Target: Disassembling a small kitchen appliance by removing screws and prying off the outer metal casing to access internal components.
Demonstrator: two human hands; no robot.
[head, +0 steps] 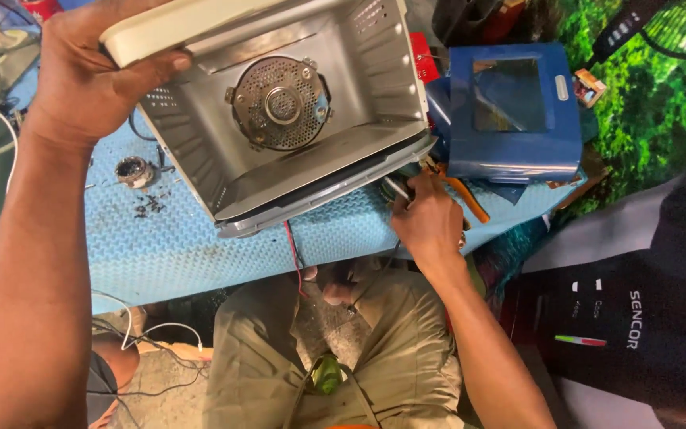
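A grey metal oven cavity [200, 135] stands tilted on the blue mat, its open side facing me, with a round perforated fan cover [279, 102] on its back wall. My left hand [85, 75] grips the cavity's pale top edge at the upper left. My right hand [429, 218] is by the cavity's lower right corner, fingers closed on a thin metal tool [395, 189] whose tip goes under the frame. A red wire [294, 254] hangs from the cavity's underside.
A blue box-shaped casing with a window [514, 111] lies right of the cavity. An orange-handled tool [470, 200] rests beside my right hand. A small round metal part [133, 171] and loose screws sit on the blue foam mat [160, 246]. A black appliance [637, 318] stands at lower right.
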